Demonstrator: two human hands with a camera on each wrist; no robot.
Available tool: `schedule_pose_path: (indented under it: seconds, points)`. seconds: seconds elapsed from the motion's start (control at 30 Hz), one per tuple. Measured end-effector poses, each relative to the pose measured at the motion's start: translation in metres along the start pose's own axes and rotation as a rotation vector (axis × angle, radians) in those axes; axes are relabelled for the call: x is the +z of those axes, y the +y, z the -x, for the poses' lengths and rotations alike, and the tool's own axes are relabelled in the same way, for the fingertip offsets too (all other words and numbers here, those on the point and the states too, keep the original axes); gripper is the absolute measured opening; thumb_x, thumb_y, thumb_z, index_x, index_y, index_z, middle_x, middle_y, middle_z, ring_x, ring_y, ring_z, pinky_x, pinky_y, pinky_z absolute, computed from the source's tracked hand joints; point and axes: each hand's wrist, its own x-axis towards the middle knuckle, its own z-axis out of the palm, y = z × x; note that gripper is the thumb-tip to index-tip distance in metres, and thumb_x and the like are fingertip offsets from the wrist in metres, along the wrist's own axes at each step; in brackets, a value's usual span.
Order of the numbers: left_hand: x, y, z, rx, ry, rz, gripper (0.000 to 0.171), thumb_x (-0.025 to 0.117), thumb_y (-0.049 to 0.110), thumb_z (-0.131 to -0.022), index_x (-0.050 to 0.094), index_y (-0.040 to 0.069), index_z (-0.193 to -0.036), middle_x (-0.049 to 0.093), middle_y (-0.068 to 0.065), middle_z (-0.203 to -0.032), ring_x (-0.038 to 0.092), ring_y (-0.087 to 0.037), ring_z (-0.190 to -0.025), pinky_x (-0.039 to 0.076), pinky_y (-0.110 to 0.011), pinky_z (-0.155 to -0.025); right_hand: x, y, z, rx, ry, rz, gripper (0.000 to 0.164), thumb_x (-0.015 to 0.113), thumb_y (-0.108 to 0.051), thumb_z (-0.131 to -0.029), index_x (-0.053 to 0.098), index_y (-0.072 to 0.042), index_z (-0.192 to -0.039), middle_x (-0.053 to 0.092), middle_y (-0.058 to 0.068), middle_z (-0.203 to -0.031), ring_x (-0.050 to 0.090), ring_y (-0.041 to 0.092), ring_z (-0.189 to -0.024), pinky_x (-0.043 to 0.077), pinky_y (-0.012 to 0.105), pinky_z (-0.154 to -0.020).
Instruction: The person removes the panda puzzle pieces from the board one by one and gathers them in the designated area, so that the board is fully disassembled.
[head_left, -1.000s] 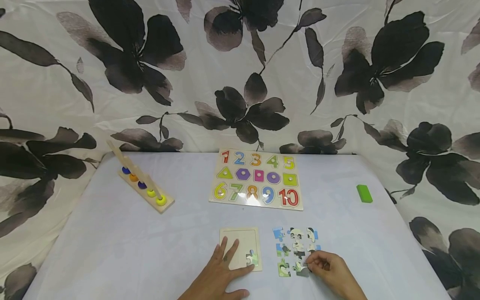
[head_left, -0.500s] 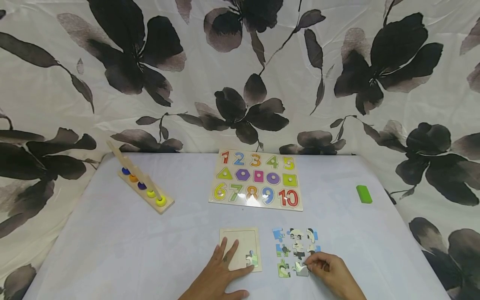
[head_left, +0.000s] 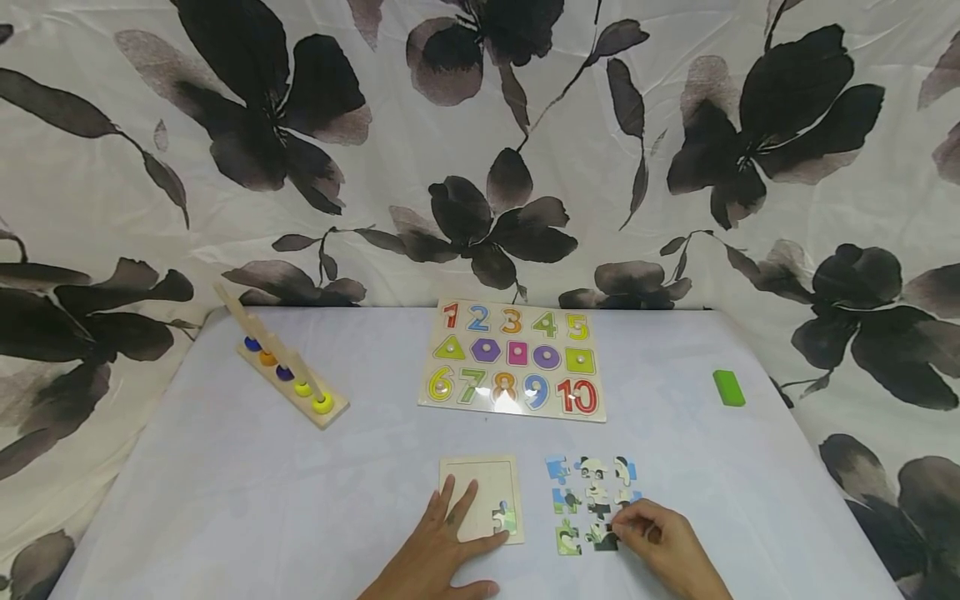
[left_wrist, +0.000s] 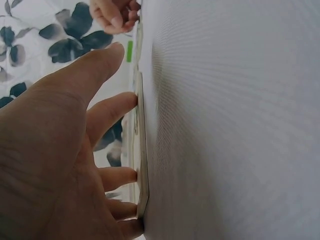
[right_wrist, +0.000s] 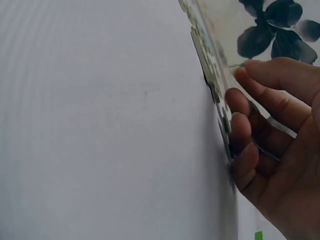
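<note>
My left hand (head_left: 444,546) is spread over a small wooden puzzle tray (head_left: 480,460), several fingertips resting on it. In the left wrist view, the fingers (left_wrist: 112,111) reach the tray's edge. One jigsaw piece (head_left: 504,518) lies in the tray's lower right corner, beside my thumb-side fingertip. To the right, my right hand (head_left: 662,540) pinches a panda jigsaw piece (head_left: 602,537) by its right edge, between thumb and index finger. The right wrist view shows this pinch, with the other fingers (right_wrist: 241,127) curled beneath. Loose panda pieces (head_left: 592,468) lie in rows just beyond.
A number-and-shape puzzle board (head_left: 512,358) lies behind the tray. At the left stands a wooden peg stacker (head_left: 292,375) with coloured rings. A green block (head_left: 728,388) sits at the far right. Floral cloth (head_left: 480,167) hangs behind the table.
The pinched piece has tilted: its face went from glossy grey glare to showing its black-and-white print. My right hand shifted only slightly, and my left hand stayed in place.
</note>
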Motion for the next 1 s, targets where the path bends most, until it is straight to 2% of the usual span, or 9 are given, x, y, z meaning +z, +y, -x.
schedule_pose_path:
  seconds: [0.13,0.3,0.43,0.53,0.63,0.77,1.0]
  points:
    - [0.001,0.0,0.0,0.012,0.002,0.003,0.055,0.05,0.068,-0.086,0.056,0.04,-0.133,0.018,-0.023,-0.156,0.003,-0.054,-0.14,0.016,-0.066,-0.109,0.007,-0.012,-0.005,-0.03,0.017,-0.044,0.008,0.07,-0.017,-0.087,0.069,-0.01,-0.091,0.062,-0.001,-0.075,0.049,0.006,-0.06,0.044,0.021,-0.054]
    - [0.0,0.0,0.0,0.012,-0.01,-0.012,0.054,0.05,0.069,-0.085,0.057,0.042,-0.131,0.019,-0.023,-0.156,0.005,-0.054,-0.14,0.017,-0.067,-0.109,0.028,-0.034,-0.013,-0.225,-0.048,-0.107,0.014,0.072,-0.017,-0.086,0.07,-0.011,-0.099,0.065,0.001,-0.086,0.055,0.008,-0.069,0.049,0.022,-0.058]
    - [0.001,0.0,0.0,0.019,-0.012,-0.017,0.052,0.049,0.069,-0.085,0.058,0.043,-0.13,0.019,-0.023,-0.156,0.004,-0.055,-0.14,0.018,-0.067,-0.109,0.05,-0.049,-0.021,-0.375,-0.088,-0.03,0.025,0.075,-0.016,-0.083,0.07,-0.014,-0.107,0.066,-0.003,-0.103,0.057,0.011,-0.084,0.051,0.023,-0.068]
    - [0.002,-0.002,0.0,0.048,0.007,-0.011,0.05,0.048,0.066,-0.088,0.06,0.041,-0.128,0.02,-0.026,-0.155,0.004,-0.057,-0.138,0.019,-0.069,-0.107,0.066,-0.057,-0.025,-0.444,-0.112,0.073,0.031,0.077,-0.015,-0.08,0.069,-0.015,-0.11,0.063,-0.007,-0.112,0.057,0.012,-0.094,0.051,0.024,-0.074]
    - [0.003,-0.003,0.0,0.07,0.019,0.001,0.048,0.046,0.064,-0.09,0.062,0.038,-0.127,0.022,-0.027,-0.154,0.004,-0.059,-0.137,0.019,-0.071,-0.105,0.077,-0.063,-0.027,-0.475,-0.127,0.159,0.033,0.078,-0.015,-0.078,0.07,-0.015,-0.11,0.06,-0.009,-0.112,0.055,0.011,-0.099,0.051,0.028,-0.081]
    - [0.002,-0.004,0.0,0.076,0.019,0.02,0.046,0.045,0.062,-0.092,0.064,0.036,-0.125,0.023,-0.028,-0.153,0.003,-0.059,-0.137,0.018,-0.072,-0.104,0.084,-0.067,-0.029,-0.479,-0.135,0.241,0.033,0.079,-0.017,-0.077,0.071,-0.016,-0.11,0.055,-0.011,-0.106,0.051,0.008,-0.097,0.049,0.032,-0.087]
    - [0.001,-0.003,0.001,0.093,0.035,0.012,0.044,0.047,0.06,-0.092,0.065,0.035,-0.124,0.025,-0.028,-0.152,0.006,-0.06,-0.137,0.019,-0.073,-0.104,0.088,-0.07,-0.031,-0.456,-0.146,0.27,0.032,0.078,-0.02,-0.079,0.072,-0.016,-0.11,0.053,-0.012,-0.104,0.049,0.007,-0.094,0.049,0.033,-0.085]
